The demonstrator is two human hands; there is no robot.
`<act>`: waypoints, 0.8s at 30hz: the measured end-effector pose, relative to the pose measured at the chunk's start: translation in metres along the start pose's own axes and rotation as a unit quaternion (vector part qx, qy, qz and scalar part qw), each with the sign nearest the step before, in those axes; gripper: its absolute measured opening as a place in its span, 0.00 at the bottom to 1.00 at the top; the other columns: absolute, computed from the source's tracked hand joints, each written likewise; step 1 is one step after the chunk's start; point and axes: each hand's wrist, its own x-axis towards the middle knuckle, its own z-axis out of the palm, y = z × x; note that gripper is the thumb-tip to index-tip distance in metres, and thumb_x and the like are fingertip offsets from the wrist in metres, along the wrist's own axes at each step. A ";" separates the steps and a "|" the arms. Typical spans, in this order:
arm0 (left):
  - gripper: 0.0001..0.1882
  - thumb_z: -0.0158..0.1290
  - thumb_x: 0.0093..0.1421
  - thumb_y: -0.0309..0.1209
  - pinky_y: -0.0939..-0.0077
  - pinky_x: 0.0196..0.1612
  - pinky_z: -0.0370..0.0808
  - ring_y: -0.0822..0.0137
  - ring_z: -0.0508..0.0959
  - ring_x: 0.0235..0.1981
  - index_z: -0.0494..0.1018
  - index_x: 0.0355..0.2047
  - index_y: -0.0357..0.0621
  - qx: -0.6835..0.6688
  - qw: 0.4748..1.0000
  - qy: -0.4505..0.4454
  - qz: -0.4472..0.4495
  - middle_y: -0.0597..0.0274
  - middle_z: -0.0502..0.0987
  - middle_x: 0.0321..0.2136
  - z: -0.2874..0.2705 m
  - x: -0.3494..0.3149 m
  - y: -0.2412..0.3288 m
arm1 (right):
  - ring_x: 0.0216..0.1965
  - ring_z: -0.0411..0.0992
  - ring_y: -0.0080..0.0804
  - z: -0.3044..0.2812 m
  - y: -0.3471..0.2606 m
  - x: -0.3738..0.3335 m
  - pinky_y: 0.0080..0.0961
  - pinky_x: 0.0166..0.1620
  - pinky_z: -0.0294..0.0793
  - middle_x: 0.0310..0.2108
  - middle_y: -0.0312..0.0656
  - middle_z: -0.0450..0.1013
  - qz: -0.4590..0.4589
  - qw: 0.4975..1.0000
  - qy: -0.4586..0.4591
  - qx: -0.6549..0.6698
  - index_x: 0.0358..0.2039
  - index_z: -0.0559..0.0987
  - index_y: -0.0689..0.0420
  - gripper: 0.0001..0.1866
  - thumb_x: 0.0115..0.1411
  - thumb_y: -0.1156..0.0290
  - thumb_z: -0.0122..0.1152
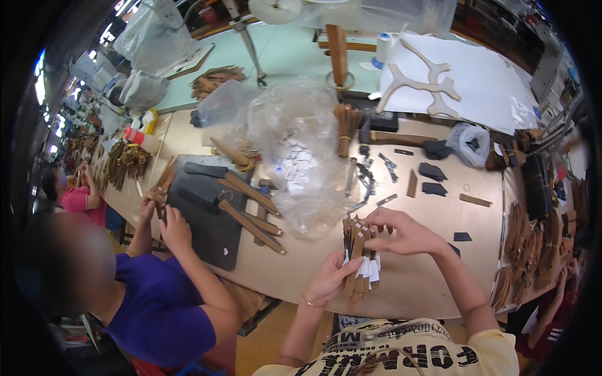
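My left hand [331, 279] grips a bundle of brown leather-like strips [358, 247] with white tags hanging from several of them. The thumb lies across the front of the bundle, over the near edge of the table. My right hand [404, 232] is bent over the bundle's upper end from the right. Its thumb and fingers close around the strip ends, where small pale marks show. Which strips it pinches is partly hidden by the fingers. Beyond the bundle, a clear plastic bag [295, 125] holds small white tags [296, 164].
A co-worker in purple [169, 307] handles brown strips at a black mat [207, 238] on the left. A hammer [401, 138], dark leather pieces [433, 172] and small black scraps lie beyond my hands. Bundled brown strips [523, 250] cover the right side. White paper [464, 69] lies at the back.
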 end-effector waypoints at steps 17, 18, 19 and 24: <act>0.35 0.53 0.64 0.42 0.50 0.54 0.76 0.50 0.76 0.51 0.56 0.64 0.34 -0.161 0.986 -0.033 0.011 0.44 0.74 0.49 -0.067 -0.019 0.017 | 0.38 0.76 0.41 -0.132 0.104 -0.108 0.35 0.43 0.74 0.34 0.46 0.76 0.281 0.774 0.493 -0.281 0.33 0.81 0.58 0.12 0.55 0.63 0.69; 0.34 0.51 0.65 0.41 0.52 0.53 0.77 0.49 0.76 0.52 0.56 0.64 0.34 -0.166 0.985 -0.050 0.003 0.45 0.74 0.49 -0.063 -0.010 0.018 | 0.38 0.76 0.40 -0.138 0.114 -0.113 0.35 0.43 0.75 0.34 0.46 0.76 0.279 0.768 0.503 -0.281 0.33 0.81 0.58 0.12 0.54 0.63 0.69; 0.33 0.50 0.66 0.41 0.53 0.52 0.77 0.48 0.76 0.52 0.57 0.65 0.34 -0.174 0.982 -0.069 -0.001 0.46 0.74 0.50 -0.057 -0.005 0.020 | 0.38 0.76 0.39 -0.142 0.125 -0.117 0.34 0.43 0.75 0.34 0.47 0.75 0.272 0.765 0.512 -0.280 0.33 0.81 0.59 0.12 0.54 0.63 0.69; 0.21 0.51 0.66 0.33 0.65 0.45 0.81 0.63 0.81 0.43 0.66 0.56 0.33 -0.055 0.998 0.040 -0.018 0.51 0.78 0.45 -0.030 0.023 0.018 | 0.35 0.75 0.41 -0.146 0.168 -0.106 0.34 0.41 0.74 0.32 0.48 0.74 0.211 0.784 0.493 -0.314 0.32 0.81 0.62 0.11 0.54 0.67 0.69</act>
